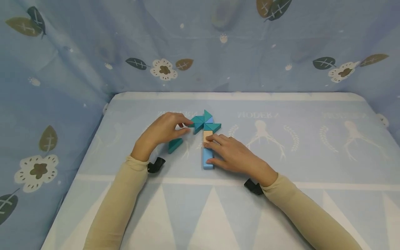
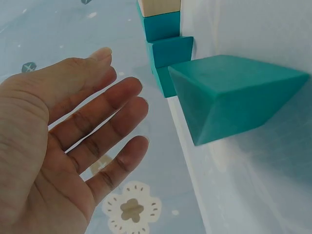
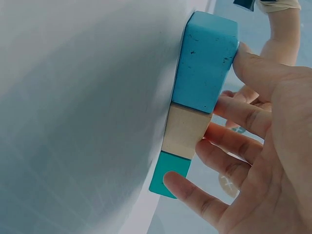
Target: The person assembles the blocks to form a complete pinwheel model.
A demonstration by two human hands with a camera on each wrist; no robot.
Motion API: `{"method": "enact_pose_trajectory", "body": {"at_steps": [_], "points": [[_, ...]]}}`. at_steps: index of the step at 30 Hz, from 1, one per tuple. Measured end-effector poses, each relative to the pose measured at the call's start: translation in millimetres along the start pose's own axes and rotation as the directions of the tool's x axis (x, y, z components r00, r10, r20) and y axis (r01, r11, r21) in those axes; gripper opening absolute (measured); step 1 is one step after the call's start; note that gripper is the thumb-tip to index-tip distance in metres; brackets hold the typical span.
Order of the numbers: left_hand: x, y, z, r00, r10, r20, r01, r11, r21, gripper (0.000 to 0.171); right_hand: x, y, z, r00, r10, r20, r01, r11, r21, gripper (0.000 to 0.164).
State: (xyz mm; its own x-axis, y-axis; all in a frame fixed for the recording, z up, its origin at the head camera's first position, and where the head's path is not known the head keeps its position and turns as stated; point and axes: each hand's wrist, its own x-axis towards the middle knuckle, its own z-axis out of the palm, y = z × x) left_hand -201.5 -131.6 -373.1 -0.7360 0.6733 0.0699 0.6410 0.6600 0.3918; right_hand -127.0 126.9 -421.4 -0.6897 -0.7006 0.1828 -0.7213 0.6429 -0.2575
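Observation:
Teal triangular blocks [image 1: 198, 120] form a pinwheel shape on the table, with a small lilac-blue piece [image 1: 209, 120] among them. Below it, in line, lie a pale wooden block [image 3: 186, 129] and a longer blue block [image 3: 206, 61]. My right hand [image 1: 229, 152] rests along this column, thumb by the blue block and fingertips at the wooden and teal ones. Beside the pinwheel's left side is my left hand [image 1: 164, 128], its fingers loosely extended and nothing in its palm in the left wrist view. A separate teal triangular block [image 2: 239, 95] lies under that hand.
A patterned cloth covers the table [image 1: 293, 215], and a blue floral curtain [image 1: 237, 66] hangs behind its far edge and down the left side. Black wrist-worn pieces stick out at the left sleeve [image 1: 117, 201] and the right sleeve [image 1: 306, 211].

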Motion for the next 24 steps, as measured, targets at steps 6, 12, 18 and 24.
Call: {"method": "enact_pose_trajectory", "body": {"at_steps": [6, 12, 18, 24], "points": [[-13.1, -8.1, -3.7, 0.998, -0.056, 0.024, 0.056, 0.998, 0.016, 0.029, 1.0, 1.5, 0.3, 1.000, 0.005, 0.005, -0.005, 1.000, 0.008, 0.051], [-37.5, -26.0, -9.6, 0.988, -0.118, 0.102, 0.125, 0.990, -0.064, 0.028, 1.0, 1.4, -0.2, 1.000, 0.001, 0.004, -0.001, 1.000, 0.015, 0.052], [-45.1, -33.8, -16.5, 0.967, -0.152, 0.206, 0.186, 0.970, -0.154, 0.040, 0.0, 0.9, -1.0, 1.000, -0.004, -0.002, 0.004, 1.000, 0.021, 0.052], [-41.4, -31.6, -14.6, 0.942, -0.185, 0.279, 0.248, 0.946, -0.209, 0.041, 0.9, 0.5, -0.8, 1.000, 0.001, 0.000, -0.001, 1.000, 0.022, 0.053]]}}
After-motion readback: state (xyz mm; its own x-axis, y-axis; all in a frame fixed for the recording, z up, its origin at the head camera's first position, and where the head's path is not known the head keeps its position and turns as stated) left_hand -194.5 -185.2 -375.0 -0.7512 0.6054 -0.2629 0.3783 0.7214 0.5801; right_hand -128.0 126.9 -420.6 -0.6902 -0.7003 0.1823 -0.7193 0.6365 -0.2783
